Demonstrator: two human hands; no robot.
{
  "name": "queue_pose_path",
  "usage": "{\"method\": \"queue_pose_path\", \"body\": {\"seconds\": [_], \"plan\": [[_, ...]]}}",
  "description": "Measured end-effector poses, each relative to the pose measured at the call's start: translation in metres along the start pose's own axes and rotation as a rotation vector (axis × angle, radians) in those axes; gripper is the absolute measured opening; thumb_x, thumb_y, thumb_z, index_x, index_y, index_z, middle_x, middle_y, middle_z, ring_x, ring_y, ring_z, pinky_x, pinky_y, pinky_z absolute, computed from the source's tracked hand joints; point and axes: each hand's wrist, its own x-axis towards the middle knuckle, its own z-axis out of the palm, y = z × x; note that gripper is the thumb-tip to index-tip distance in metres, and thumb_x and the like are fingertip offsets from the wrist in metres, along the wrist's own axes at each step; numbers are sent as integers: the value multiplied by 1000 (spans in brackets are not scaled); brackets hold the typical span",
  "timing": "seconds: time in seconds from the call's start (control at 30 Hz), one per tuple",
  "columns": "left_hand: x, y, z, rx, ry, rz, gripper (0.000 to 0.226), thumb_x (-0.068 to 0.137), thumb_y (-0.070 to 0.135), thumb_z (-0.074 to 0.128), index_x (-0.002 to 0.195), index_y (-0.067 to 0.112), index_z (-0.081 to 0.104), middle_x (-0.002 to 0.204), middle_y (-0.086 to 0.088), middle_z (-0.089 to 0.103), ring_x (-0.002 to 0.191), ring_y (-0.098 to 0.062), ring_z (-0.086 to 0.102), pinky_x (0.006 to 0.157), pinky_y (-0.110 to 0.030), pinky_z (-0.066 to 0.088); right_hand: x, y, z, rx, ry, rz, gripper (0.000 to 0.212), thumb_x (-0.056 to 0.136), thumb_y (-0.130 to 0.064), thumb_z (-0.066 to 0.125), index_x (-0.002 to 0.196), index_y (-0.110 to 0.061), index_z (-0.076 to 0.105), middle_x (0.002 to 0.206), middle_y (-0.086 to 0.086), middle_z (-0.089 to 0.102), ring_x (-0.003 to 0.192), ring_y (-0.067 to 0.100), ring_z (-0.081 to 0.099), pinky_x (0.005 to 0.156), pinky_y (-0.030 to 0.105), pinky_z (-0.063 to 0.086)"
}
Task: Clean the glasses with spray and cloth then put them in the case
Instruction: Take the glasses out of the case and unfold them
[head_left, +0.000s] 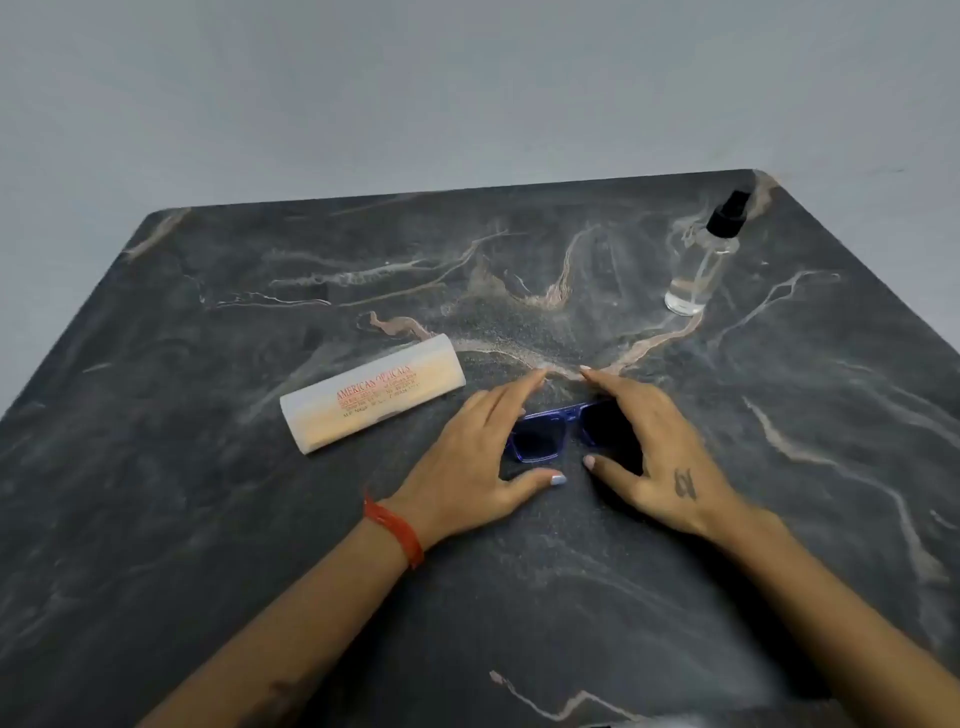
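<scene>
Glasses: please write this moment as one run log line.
glasses: on table | left hand, right hand: around them | case: closed | spray: untouched

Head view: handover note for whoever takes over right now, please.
Left hand: open, fingers arched over the left end of the glasses; contact unclear.
Right hand: open, arched over the right end likewise.
Glasses: blue frame, dark lenses, lying on the table between the hands.
Case: white, closed, left of the glasses.
Spray bottle: upright at far right, untouched.
Cloth: not in view.
Done: nothing visible.
Left: spray, wipe, put glasses in the case.
</scene>
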Motion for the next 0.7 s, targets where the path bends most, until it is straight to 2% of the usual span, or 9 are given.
{"method": "queue_pose_path", "body": {"seconds": [0.07, 0.13, 0.3, 0.5, 0.6, 0.63, 0.7], "plan": [[0, -3, 3, 46, 42, 82, 82, 78, 50, 61, 144, 23, 19, 131, 6, 50, 109, -5, 45, 97, -11, 27, 0, 2, 4, -45, 51, -33, 66, 75, -39, 52, 137, -17, 42, 127, -3, 53, 116, 12, 46, 100, 13, 26], [-1, -5, 4, 79, 85, 109, 76, 80, 46, 61, 142, 19, 27, 123, 4, 56, 104, -5, 45, 94, -10, 28, 0, 4, 6, -75, 67, -32, 60, 76, -39, 50, 132, -16, 47, 124, -3, 56, 113, 13, 48, 98, 10, 25], [-1, -10, 7, 155, 136, 161, 63, 80, 43, 60, 135, 20, 41, 109, 1, 62, 93, -10, 48, 82, -16, 33, 0, 6, 8, -164, 87, -101, 51, 79, -36, 54, 126, -17, 52, 120, -6, 57, 111, 11, 48, 93, 15, 27], [-7, -8, 4, 263, 200, 240, 53, 76, 36, 64, 124, 15, 55, 103, -1, 68, 89, -15, 58, 80, -13, 33, -6, -2, 7, -150, 118, -134, 51, 78, -34, 60, 125, -16, 54, 116, -5, 60, 108, 12, 52, 92, 23, 34], [-9, -3, -1, 180, 233, 228, 50, 74, 36, 66, 119, 15, 60, 103, 0, 70, 89, -8, 58, 78, -4, 33, -6, -9, 4, -25, 224, -120, 49, 75, -27, 75, 120, -18, 57, 108, -9, 62, 99, 5, 57, 89, 22, 44], [-9, 0, -2, 114, 245, 216, 47, 74, 35, 67, 117, 16, 61, 104, 2, 70, 89, -3, 58, 78, -2, 35, -5, -12, 2, 80, 269, -99, 51, 72, -23, 79, 118, -20, 58, 106, -9, 63, 95, 3, 58, 87, 21, 46], [-10, 4, -6, -53, 277, 181, 42, 75, 31, 70, 114, 18, 63, 102, 6, 69, 91, -1, 59, 79, -7, 43, -3, -20, -2, 390, 318, -16, 56, 66, -17, 84, 115, -25, 57, 105, -4, 66, 94, 6, 62, 85, 19, 49]]}}
